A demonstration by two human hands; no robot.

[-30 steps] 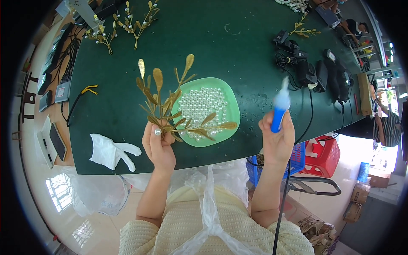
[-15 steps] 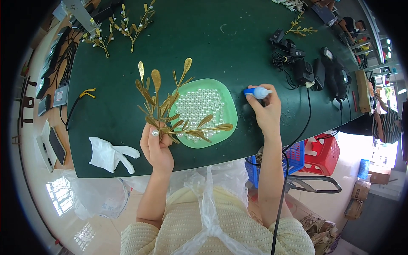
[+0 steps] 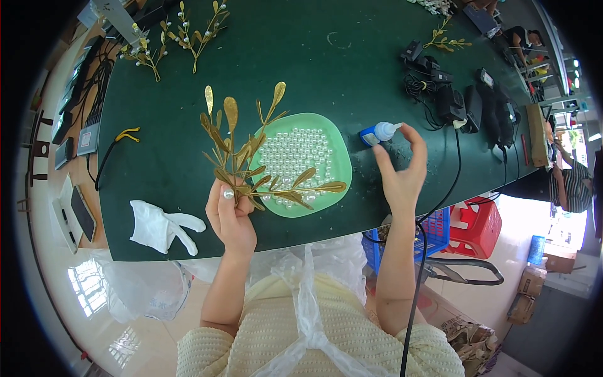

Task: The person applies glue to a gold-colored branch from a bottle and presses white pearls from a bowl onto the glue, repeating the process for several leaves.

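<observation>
Left hand (image 3: 231,217) gripping gold sprig (image 3: 251,169); right hand (image 3: 402,173), fingers spread, releasing glue bottle (image 3: 377,133) at 2 o'clock of pearl dish (image 3: 336,163); likely pearl-picking next, needing a fine pinch.

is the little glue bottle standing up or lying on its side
Lying on its side. The glue bottle rests flat on the green table, white nozzle toward the right hand, whose open fingers are just beside it.

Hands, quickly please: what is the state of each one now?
Left hand: closed, holding the gold leaf sprig.
Right hand: open, fingers spread, holding nothing, beside the small blue glue bottle lying on the table.
</observation>
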